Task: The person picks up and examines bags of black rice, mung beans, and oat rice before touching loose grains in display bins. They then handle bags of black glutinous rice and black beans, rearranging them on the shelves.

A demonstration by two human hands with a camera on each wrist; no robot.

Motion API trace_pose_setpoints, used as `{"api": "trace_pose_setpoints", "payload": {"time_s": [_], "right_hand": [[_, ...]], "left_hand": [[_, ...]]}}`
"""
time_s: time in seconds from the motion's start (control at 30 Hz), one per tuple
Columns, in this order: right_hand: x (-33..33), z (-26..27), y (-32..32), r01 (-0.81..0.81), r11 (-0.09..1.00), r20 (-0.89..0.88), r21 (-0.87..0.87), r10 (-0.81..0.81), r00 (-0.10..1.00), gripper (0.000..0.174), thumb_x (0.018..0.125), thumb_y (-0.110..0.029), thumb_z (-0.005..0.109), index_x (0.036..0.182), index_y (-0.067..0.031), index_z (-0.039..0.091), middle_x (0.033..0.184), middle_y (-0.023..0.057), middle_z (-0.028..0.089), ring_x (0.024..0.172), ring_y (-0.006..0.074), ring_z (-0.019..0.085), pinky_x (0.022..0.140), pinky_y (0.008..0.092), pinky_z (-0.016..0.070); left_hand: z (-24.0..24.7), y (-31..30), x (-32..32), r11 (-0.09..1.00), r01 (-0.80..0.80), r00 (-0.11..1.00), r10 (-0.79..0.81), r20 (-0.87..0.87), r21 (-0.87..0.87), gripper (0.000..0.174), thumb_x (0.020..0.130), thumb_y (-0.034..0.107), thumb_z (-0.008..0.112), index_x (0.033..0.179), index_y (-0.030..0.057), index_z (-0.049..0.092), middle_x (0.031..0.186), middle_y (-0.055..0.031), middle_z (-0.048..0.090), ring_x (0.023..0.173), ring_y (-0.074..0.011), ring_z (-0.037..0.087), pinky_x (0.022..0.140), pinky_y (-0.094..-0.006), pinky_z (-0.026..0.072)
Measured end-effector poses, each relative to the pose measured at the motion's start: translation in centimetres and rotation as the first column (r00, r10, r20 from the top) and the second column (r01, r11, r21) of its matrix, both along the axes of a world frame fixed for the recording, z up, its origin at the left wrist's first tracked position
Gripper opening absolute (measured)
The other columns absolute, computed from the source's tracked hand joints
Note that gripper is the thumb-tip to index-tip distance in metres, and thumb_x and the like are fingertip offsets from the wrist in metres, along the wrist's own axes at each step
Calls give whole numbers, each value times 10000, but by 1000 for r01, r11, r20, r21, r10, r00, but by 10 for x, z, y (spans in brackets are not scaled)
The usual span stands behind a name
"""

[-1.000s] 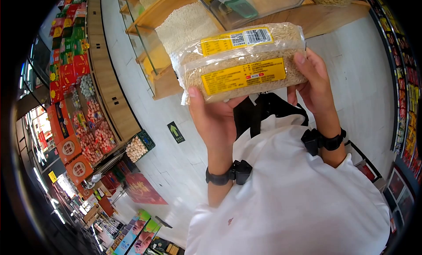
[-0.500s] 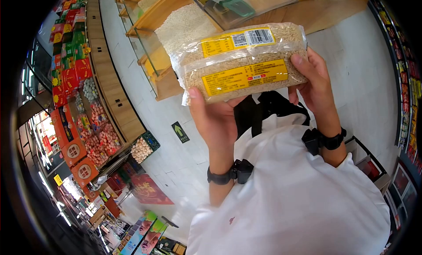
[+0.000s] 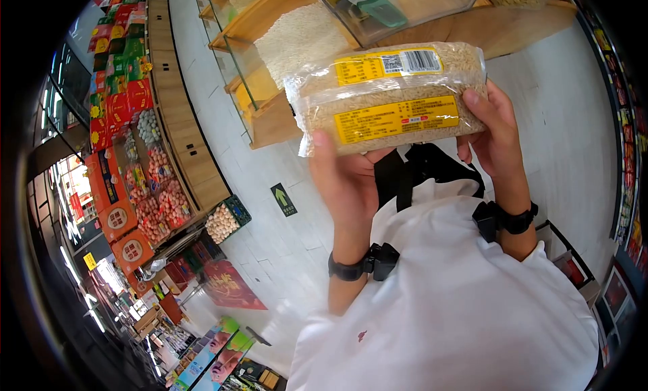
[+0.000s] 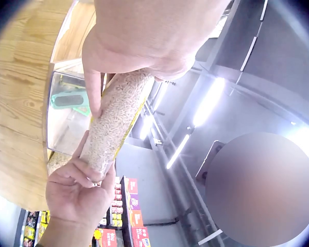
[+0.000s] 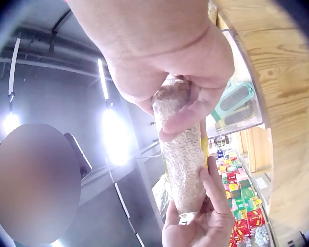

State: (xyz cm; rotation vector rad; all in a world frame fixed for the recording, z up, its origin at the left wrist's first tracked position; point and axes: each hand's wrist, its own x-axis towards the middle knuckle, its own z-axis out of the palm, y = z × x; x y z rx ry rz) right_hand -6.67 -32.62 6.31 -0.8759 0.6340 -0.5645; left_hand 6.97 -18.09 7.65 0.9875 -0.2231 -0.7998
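A clear plastic bag of rice (image 3: 405, 97), brick-shaped and filled with pale brown grains, is held up in front of the chest. Its back faces the head camera, with a barcode on the upper yellow label and small print on the lower one. My left hand (image 3: 347, 185) grips the bag's left end, thumb on the near face and fingers mostly hidden underneath. At the other end my right hand (image 3: 498, 131) holds on, its thumb pressed to the front. Both wrist views show the bag's narrow underside (image 4: 113, 121) spanning the two hands, with fingers curled along it.
Ahead stand wooden bins, one with loose white rice (image 3: 300, 43), beside a clear box (image 3: 412, 6) containing a green scoop (image 3: 385, 10). To the left runs a counter with red and green packages (image 3: 121, 87) and a crate of round pale items (image 3: 221, 222). Stocked shelves (image 3: 628, 114) line the right.
The bag and both hands have shifted slightly right in the head view, and the surroundings have shifted too. The grip stays much the same; the left thumb is now blurred by motion.
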Motion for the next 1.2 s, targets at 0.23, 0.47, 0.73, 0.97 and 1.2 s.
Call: {"api": "trace_pose_setpoints", "payload": {"time_s": [0.23,0.47,0.73,0.97,1.2], "right_hand": [[2,7,-1,-18,1000,6,-15,18,1000,401,937,-284,586,1162,41,520,860,143,666,428,125,579,348,211,451],[3,6,-3,-26,1000,17,-7,26,1000,407,934,-270,584,1172,51,509,862,151,662,424,137,575,340,217,445],[1,4,-6,-16,1000,66,-11,16,998,409,897,-224,610,1177,53,497,898,158,655,455,160,594,355,235,460],[-6,4,-6,82,909,22,-409,-80,997,366,826,-120,672,1139,42,573,991,153,672,678,206,659,556,303,535],[1,26,-5,-75,-56,-77,-996,33,997,447,673,43,695,1067,-166,719,1133,43,684,739,223,593,671,300,515]], "left_hand": [[2,0,2,999,10,1000,-10,-1,-38,540,1024,417,354,1415,46,362,1340,-187,527,1172,-352,580,916,-550,542],[4,-1,4,1000,1,1000,-1,-1,-21,542,1028,411,344,1420,36,351,1330,-193,532,1164,-351,586,931,-548,533],[4,-6,2,998,10,1000,-11,-18,-64,534,1025,397,341,1409,26,357,1319,-203,540,1158,-354,590,942,-543,525],[-6,-18,12,993,116,989,-118,-94,-26,688,996,558,332,1419,17,315,1361,-216,492,1168,-359,577,933,-544,521],[6,-41,18,961,104,887,-207,-414,-257,650,984,522,441,1391,21,369,1319,-180,527,1123,-298,599,940,-407,513]]}}
